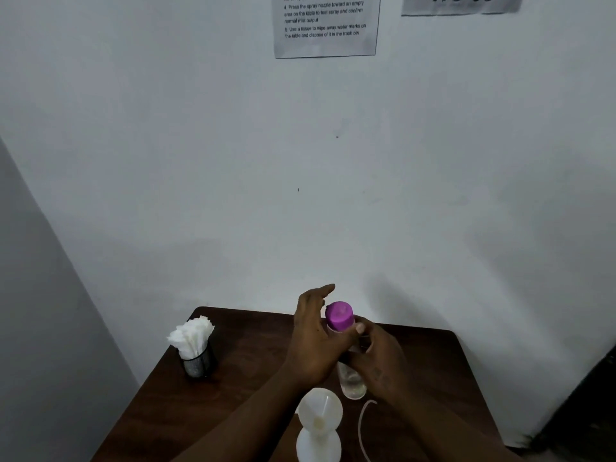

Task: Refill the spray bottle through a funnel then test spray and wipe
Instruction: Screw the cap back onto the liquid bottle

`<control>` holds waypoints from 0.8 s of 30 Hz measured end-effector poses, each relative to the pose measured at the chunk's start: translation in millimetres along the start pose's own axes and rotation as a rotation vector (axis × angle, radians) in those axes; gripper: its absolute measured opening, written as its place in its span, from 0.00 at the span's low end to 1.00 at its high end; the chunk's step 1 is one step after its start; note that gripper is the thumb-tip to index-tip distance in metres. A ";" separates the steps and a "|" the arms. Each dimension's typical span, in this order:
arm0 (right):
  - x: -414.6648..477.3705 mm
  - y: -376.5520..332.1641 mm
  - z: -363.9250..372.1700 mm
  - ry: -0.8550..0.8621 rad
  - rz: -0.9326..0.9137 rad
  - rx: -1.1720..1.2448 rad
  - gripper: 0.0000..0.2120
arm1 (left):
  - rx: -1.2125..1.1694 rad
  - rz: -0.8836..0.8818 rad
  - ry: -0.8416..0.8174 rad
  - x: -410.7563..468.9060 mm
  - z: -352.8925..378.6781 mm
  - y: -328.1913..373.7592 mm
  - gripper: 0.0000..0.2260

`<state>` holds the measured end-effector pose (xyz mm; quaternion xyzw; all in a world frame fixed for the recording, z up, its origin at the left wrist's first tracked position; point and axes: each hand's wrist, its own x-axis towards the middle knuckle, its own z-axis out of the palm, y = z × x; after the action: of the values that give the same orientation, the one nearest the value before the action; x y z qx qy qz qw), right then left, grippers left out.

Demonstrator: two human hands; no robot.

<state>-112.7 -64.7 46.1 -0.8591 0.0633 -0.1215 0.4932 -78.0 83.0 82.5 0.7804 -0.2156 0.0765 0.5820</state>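
A clear water bottle (351,381) with a purple cap (339,315) is held tilted above the brown table (240,378). My right hand (380,361) grips its body below the cap. My left hand (313,338) lies against the left side of the cap, its fingers stretched out past it. Near the bottom edge stands the white spray bottle (318,445) with a white funnel (320,406) sitting in its neck. A thin pale tube (360,425) curves on the table to the right of it; whatever it joins is out of view.
White tissues (193,333) stick up from a black mesh cup (196,363) at the table's back left. The table stands against a white wall with a printed instruction sheet (325,25) high up. A dark shape (586,411) sits off the table's right.
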 end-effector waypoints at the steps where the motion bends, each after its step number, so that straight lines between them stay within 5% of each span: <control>1: 0.0 0.3 -0.1 0.002 0.003 0.003 0.24 | 0.020 0.001 0.025 0.0 0.3 0.0 0.35; 24: -0.6 -4.7 -5.5 0.028 0.009 0.032 0.30 | -0.001 0.016 0.009 3.3 -4.2 12.5 0.31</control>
<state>-114.8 -66.8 52.8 -0.8489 0.0720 -0.1326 0.5065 -79.8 83.3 96.0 0.7779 -0.2191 0.0847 0.5828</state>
